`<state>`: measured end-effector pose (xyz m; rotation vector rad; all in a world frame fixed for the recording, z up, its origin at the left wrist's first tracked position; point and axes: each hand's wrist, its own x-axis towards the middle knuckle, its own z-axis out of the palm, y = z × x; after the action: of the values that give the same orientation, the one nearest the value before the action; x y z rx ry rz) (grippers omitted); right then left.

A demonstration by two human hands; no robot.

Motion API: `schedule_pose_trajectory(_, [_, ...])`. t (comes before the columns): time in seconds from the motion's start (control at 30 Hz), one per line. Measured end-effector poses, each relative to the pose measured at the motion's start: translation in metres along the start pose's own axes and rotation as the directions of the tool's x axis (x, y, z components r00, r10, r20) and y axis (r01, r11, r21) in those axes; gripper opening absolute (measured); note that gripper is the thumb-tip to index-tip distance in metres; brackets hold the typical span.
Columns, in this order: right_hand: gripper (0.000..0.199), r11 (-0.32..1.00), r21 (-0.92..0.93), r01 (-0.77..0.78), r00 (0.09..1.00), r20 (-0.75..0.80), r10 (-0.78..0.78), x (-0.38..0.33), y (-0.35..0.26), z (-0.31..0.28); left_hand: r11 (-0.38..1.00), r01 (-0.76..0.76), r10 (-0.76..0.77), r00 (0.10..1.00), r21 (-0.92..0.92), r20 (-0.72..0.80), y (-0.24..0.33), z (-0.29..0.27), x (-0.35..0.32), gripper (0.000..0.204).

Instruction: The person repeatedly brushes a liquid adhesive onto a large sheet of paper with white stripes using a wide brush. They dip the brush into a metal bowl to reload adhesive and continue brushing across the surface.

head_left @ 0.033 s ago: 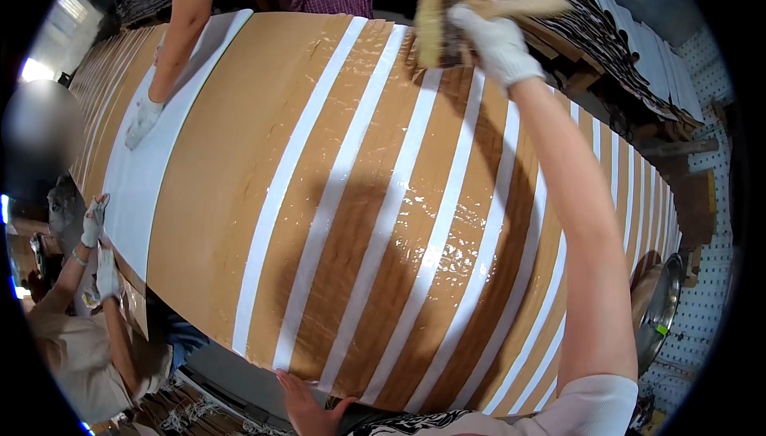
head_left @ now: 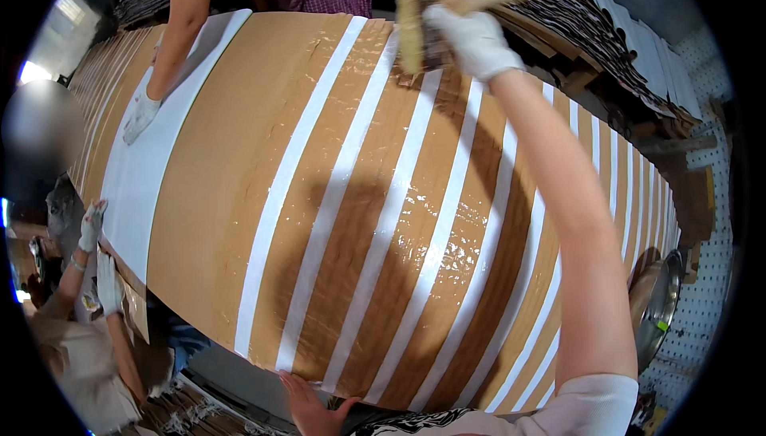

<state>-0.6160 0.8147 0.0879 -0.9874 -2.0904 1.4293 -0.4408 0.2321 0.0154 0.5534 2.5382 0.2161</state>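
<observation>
My right hand, in a white glove, grips a wide brush with pale bristles and a wooden handle. The brush is at the far edge of overlapping brown sheets with white strips between them; it looks smeared by motion. A wet, glossy film covers the middle sheets, with bright glints near the centre. At the near edge, my bare left hand rests by the sheets' lower ends, fingers stretched out and thumb apart.
A white board lies left of the brown sheets, under a co-worker's gloved hand. Another person's gloved hands are at its near-left edge. A round metal pan stands at the right. Stacked sheets line the back.
My right hand and the brush have shifted a little to the left along the far edge. My left hand has stayed put. The lower-left person's hands have moved slightly.
</observation>
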Motion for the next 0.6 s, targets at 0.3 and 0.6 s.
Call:
schedule_pose_trajectory(0.3, [0.047, 0.962, -0.262, -0.08, 0.969, -0.246, 0.014, 0.0, 0.031, 0.057, 0.874, -0.111, 0.097, 0.994, 0.474, 0.054, -0.035, 0.046, -0.001, 0.107])
schedule_pose_trajectory(0.6, [0.055, 0.924, -0.081, -0.374, 0.639, -0.745, 0.193, -0.148, 0.173, -0.238, 0.989, -0.142, 0.145, 0.985, 0.038, -0.094, 0.004, -0.002, 0.004, 0.126])
